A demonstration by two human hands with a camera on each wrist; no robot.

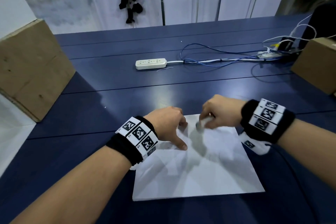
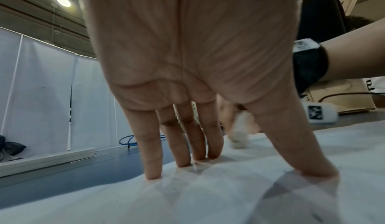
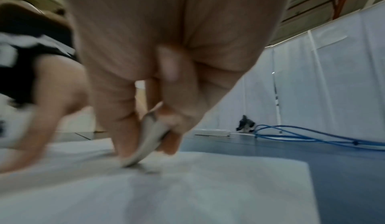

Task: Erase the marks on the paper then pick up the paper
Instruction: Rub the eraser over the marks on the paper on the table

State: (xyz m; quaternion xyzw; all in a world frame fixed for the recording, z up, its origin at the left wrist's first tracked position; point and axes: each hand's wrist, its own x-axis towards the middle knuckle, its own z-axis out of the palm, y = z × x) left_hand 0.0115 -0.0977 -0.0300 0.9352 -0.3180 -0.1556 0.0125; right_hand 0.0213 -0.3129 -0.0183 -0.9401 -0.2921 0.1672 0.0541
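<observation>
— Blue table (image 1: 112,78), white curtains behind. What's on it, counted?
— One sheet of paper (image 1: 209,169) near the front edge, one white power strip (image 1: 151,63) farther back, two cardboard boxes, one on the left (image 1: 31,67) and one on the right (image 1: 314,63), and a tangle of blue cable (image 1: 218,54).
— And the hands?
— Two. The left hand (image 1: 167,123) presses straight, spread fingers (image 2: 181,145) and thumb onto the paper's far left part. The right hand (image 1: 221,112) pinches one white eraser (image 1: 201,123), its tip touching the paper near the far edge.
— Marks?
— Blurred; can't tell.
</observation>
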